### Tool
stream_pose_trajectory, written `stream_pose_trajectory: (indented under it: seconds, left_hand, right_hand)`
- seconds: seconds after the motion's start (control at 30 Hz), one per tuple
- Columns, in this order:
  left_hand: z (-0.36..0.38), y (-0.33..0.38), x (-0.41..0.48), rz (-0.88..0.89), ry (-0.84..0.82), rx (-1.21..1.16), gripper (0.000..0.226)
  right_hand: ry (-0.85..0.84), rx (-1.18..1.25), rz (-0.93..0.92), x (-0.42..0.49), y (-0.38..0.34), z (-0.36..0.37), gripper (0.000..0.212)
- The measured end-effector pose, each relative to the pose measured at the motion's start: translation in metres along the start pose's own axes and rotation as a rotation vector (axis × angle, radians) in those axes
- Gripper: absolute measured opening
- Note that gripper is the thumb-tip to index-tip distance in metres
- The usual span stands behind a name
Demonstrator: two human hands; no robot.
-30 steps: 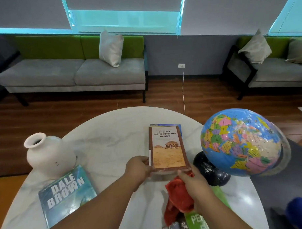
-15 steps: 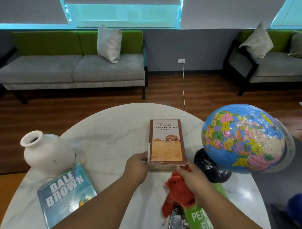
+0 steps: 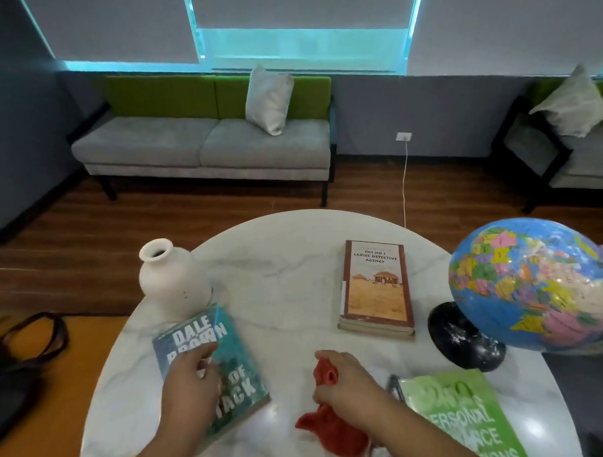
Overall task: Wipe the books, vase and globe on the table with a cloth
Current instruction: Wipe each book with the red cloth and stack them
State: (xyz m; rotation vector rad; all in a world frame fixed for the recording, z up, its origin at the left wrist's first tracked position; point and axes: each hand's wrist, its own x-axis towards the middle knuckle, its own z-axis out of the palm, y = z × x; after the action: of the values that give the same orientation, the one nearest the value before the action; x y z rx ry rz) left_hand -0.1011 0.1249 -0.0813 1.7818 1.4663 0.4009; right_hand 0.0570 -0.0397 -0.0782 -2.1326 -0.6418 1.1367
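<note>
Both hands have come off the brown book (image 3: 375, 287), which now lies flat on top of another book in the middle of the surface (image 3: 288, 273), well apart from either hand. The left hand (image 3: 193, 386) has moved over to the teal book (image 3: 237, 377) near the front left edge and lies on its cover, fingers bent down onto it; whether it actually grips the book I cannot tell. The right hand (image 3: 346, 387) has drawn back toward the front edge and is clenched around the red cloth (image 3: 329, 429), one bunch of it sticking up past the fingers and the rest trailing on the surface below the wrist.

The white vase (image 3: 172, 279) stands upright just behind the teal book, touching or nearly touching its far corner. The globe (image 3: 534, 285) stands at the right edge on its black base (image 3: 464, 339), tilted. A green book (image 3: 467, 417) lies in front of the base, just right of the right hand. Behind the surface are a grey and green sofa (image 3: 201, 143) with a pillow (image 3: 268, 99), and a black bag (image 3: 21, 357) on the floor at left.
</note>
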Motion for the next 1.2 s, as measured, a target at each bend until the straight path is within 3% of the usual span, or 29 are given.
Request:
stream_pose_trajectory:
  seconds: [0.1,0.2,0.37,0.53,0.67,0.9,0.97,1.1,1.2]
  left_hand:
    - [-0.034,-0.020,-0.001,-0.098,0.013,-0.001,0.025]
    - [-0.045,-0.026,-0.006,-0.190,-0.145,-0.007,0.010]
    - [-0.051,-0.035,-0.007,-0.195,-0.207,-0.054,0.013]
    - [-0.050,-0.034,-0.019,-0.199,-0.267,-0.127,0.017]
    - [-0.038,-0.031,-0.034,-0.124,-0.299,-0.044,0.017]
    - [-0.015,-0.027,-0.085,-0.029,-0.431,0.014,0.023]
    - [-0.010,-0.026,-0.094,0.009,-0.448,0.024,0.029]
    - [-0.002,-0.032,-0.082,0.159,-0.426,0.131,0.038]
    - [0.004,-0.044,-0.063,0.284,-0.413,0.327,0.073]
  right_hand:
    - [-0.133,-0.156,-0.043,0.007,-0.024,0.020,0.075]
    - [-0.203,-0.163,0.000,0.009,-0.038,0.038,0.081]
    - [-0.283,-0.170,-0.056,0.003,-0.043,0.063,0.071]
    - [-0.200,-0.029,-0.007,-0.007,-0.026,0.062,0.065]
    - [-0.141,-0.036,0.023,-0.019,-0.007,0.051,0.063]
    - [-0.138,-0.390,0.014,-0.046,0.011,0.013,0.055]
    - [-0.057,-0.512,0.005,-0.049,0.008,0.002,0.048]
    - [0.236,-0.511,-0.140,-0.050,0.001,0.000,0.034]
    - [0.263,-0.539,-0.248,-0.052,0.005,0.022,0.037]
